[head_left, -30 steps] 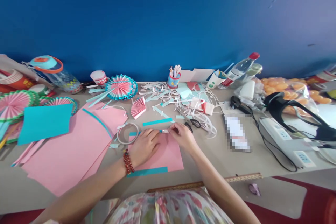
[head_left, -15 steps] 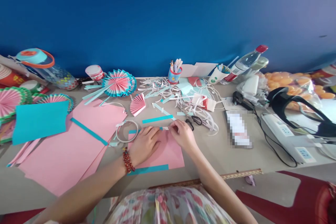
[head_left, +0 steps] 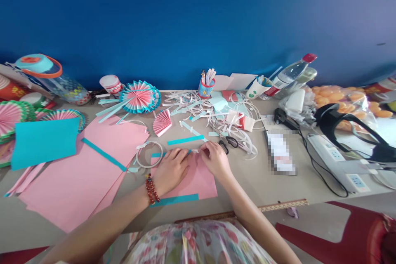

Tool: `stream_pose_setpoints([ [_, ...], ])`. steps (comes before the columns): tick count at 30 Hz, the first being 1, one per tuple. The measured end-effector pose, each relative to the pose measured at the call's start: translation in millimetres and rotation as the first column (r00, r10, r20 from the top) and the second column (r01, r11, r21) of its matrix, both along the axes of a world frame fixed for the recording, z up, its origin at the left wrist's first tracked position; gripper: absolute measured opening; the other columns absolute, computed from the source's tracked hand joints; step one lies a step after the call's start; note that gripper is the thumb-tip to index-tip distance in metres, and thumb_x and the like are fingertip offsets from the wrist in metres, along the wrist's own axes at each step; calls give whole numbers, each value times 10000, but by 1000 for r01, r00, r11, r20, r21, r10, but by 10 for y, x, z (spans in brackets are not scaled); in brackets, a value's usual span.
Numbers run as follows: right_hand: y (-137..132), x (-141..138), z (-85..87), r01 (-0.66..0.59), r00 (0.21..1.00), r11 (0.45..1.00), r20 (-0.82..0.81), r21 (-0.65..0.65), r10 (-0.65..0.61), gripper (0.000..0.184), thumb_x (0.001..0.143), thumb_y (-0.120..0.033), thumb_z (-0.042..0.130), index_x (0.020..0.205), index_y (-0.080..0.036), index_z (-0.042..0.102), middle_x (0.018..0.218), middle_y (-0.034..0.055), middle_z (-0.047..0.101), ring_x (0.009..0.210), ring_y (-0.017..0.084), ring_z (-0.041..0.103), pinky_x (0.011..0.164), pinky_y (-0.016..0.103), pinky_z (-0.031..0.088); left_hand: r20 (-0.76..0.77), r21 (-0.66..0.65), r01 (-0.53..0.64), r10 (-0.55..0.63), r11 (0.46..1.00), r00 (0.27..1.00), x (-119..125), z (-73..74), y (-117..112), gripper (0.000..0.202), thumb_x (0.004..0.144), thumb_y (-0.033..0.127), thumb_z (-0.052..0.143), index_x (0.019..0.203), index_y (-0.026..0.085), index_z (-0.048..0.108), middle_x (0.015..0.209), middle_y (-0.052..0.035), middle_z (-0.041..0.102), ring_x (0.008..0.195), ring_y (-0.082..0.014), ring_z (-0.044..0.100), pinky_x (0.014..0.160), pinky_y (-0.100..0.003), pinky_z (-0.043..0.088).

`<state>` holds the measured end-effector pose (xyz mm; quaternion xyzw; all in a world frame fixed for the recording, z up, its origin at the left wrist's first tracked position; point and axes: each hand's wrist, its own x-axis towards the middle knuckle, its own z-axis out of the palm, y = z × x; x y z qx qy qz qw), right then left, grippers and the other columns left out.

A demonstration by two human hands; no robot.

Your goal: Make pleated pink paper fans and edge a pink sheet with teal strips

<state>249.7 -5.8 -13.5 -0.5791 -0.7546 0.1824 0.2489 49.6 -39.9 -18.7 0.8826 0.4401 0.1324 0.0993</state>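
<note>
My left hand (head_left: 171,170), with a red bead bracelet at the wrist, lies with fingers pressed down on the far edge of a pink paper sheet (head_left: 198,181) that has a teal strip (head_left: 176,200) along its near edge. My right hand (head_left: 215,160) pinches a thin white tape backing strip (head_left: 194,151) at that same far edge, beside my left fingertips. A roll of tape (head_left: 149,154) lies just left of my left hand. Black-handled scissors (head_left: 228,142) rest just beyond my right hand.
Large pink sheets (head_left: 77,173) and a teal sheet (head_left: 43,142) cover the left. Folded paper fans (head_left: 140,97), a pen cup (head_left: 205,86), paper scraps, a water bottle (head_left: 287,75), a power strip (head_left: 337,159), black goggles (head_left: 349,126) and a wooden ruler (head_left: 278,206) surround me.
Both hands stay at the far edge of the pink sheet; my right fingers have drawn slightly closer to my left. The view has shifted a little to the left.
</note>
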Motion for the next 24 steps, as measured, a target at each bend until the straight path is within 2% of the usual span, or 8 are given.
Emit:
stream_pose_setpoints([
  [5,-28,8,6,-26,999,999,39,39,25,171,872,-153,506,718,-227,512,743,38,593,735,214,542,743,333,419,1,-9,-13,13,1000,1000,2,10,2,341,972,237,479,1302,205,558,1261,-100,564,1143,-267,489,953,-434,455],
  [24,-66,-39,-6,3,991,998,131,65,-11,181,910,-144,486,750,-225,515,785,57,585,784,245,527,765,366,423,-20,-30,-13,13,999,1000,10,26,-2,382,981,263,463,1356,220,525,1290,-101,556,1157,-278,487,965,-447,443],
])
